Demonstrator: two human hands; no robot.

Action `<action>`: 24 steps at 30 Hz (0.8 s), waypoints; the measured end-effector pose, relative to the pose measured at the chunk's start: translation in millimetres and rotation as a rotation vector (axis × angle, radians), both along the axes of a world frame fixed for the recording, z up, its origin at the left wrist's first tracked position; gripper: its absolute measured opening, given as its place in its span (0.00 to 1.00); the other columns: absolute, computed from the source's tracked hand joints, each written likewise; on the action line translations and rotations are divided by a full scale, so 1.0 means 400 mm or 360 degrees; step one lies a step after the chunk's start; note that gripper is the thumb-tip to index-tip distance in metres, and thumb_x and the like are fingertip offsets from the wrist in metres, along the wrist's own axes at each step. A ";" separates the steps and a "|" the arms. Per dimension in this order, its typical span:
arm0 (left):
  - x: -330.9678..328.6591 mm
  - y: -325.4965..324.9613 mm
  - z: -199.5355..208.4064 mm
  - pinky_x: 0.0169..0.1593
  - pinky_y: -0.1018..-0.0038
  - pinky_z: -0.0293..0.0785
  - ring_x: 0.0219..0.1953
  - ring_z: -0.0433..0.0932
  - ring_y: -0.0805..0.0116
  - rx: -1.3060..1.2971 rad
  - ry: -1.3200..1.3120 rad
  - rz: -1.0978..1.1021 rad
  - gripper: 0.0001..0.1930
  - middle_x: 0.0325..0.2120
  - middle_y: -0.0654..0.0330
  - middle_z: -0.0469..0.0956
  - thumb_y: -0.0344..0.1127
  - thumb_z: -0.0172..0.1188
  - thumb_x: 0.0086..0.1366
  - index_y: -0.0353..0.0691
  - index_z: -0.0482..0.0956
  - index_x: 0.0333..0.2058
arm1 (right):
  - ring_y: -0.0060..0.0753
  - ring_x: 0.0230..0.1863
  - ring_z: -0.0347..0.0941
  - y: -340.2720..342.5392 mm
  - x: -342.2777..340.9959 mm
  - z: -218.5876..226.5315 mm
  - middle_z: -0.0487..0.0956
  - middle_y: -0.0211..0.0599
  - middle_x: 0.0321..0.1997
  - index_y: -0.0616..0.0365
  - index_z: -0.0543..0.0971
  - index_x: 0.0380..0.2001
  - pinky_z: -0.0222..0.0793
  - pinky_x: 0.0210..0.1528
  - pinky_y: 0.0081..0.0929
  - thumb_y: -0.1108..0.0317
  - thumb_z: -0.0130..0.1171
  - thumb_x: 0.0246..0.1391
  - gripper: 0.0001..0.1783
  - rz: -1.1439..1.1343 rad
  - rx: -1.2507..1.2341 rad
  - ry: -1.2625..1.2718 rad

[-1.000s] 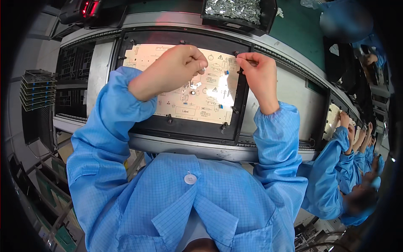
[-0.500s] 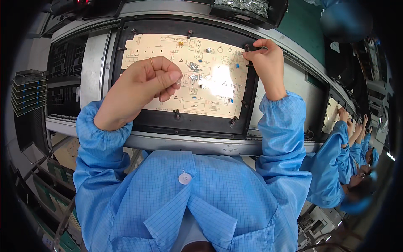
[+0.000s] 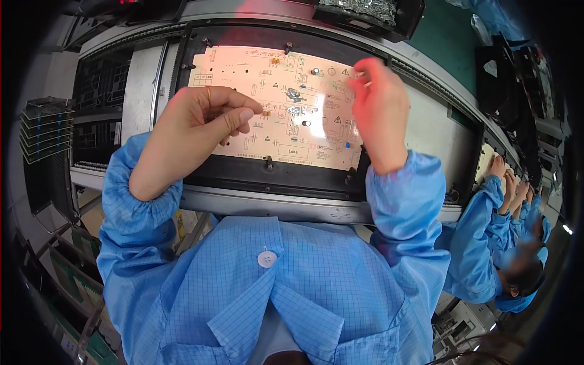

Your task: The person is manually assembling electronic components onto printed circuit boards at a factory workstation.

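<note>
A cream printed circuit board (image 3: 243, 143) lies in a black frame (image 3: 231, 173) with dark clamp knobs round its edge. My left hand (image 3: 201, 125) is over the board's left half, thumb and forefinger pinched together; whatever is between them is too small to make out. Beside those fingertips are small orange components (image 3: 266, 114). Two small heaps of silvery metal parts (image 3: 294, 95) lie on the middle of the board. My right hand (image 3: 382, 112), smeared by motion, is over the board's right edge, its fingers blurred. Black round capacitors (image 3: 306, 123) and a blue component (image 3: 347, 145) stand on the board.
Metal conveyor rails (image 3: 274, 204) run along the frame. A black bin of silvery parts (image 3: 365, 12) stands at the back. Stacked green boards (image 3: 47, 131) are at far left. At right, co-workers in blue sleeves (image 3: 480, 237) reach over another board (image 3: 485, 159).
The frame and board have shifted slightly right in view. My right hand has come off the upper-right corner knob and is moving. A red glow now falls on the board and right hand.
</note>
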State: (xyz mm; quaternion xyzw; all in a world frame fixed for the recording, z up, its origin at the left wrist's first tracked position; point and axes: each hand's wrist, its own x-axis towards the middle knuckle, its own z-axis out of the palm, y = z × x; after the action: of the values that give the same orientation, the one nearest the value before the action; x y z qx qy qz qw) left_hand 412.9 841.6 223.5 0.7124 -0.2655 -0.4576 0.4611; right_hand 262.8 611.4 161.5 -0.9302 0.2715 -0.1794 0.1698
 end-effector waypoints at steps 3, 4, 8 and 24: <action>0.013 -0.028 0.007 0.31 0.80 0.72 0.27 0.76 0.80 -0.0008 -0.0245 -0.0048 0.09 0.26 0.63 0.81 0.30 0.61 0.65 0.30 0.81 0.40 | 0.47 0.39 0.71 0.053 -0.016 -0.001 0.78 0.38 0.32 0.57 0.80 0.31 0.68 0.44 0.37 0.80 0.63 0.44 0.09 0.0499 0.0137 -0.0139; 0.020 -0.045 0.005 0.31 0.79 0.72 0.27 0.76 0.79 0.0008 -0.0326 -0.0054 0.09 0.25 0.63 0.81 0.30 0.62 0.64 0.30 0.82 0.39 | 0.48 0.39 0.70 0.070 -0.017 -0.019 0.78 0.37 0.33 0.57 0.80 0.30 0.68 0.44 0.38 0.80 0.64 0.44 0.09 0.0519 0.0183 -0.0113; 0.015 -0.171 -0.022 0.31 0.78 0.73 0.26 0.78 0.76 -0.0091 -0.0535 -0.0207 0.09 0.23 0.59 0.81 0.28 0.63 0.60 0.31 0.83 0.37 | 0.49 0.41 0.68 0.072 -0.058 -0.039 0.76 0.38 0.35 0.58 0.79 0.33 0.69 0.44 0.39 0.79 0.64 0.44 0.10 0.0554 0.0202 -0.0174; -0.042 -0.473 -0.172 0.34 0.72 0.76 0.27 0.81 0.68 0.0014 -0.0852 -0.0449 0.09 0.25 0.53 0.82 0.29 0.62 0.57 0.28 0.83 0.34 | 0.21 0.34 0.72 -0.037 -0.186 -0.053 0.77 0.32 0.31 0.65 0.75 0.36 0.69 0.39 0.17 0.80 0.51 0.63 0.03 -0.0349 0.0684 -0.0700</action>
State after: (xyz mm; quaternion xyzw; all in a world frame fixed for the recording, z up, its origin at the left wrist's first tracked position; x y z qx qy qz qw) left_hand 396.0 652.5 154.8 0.7658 -0.4719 -0.3143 0.3035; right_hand 188.6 596.5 140.5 -0.7773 0.3585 -0.3318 0.3964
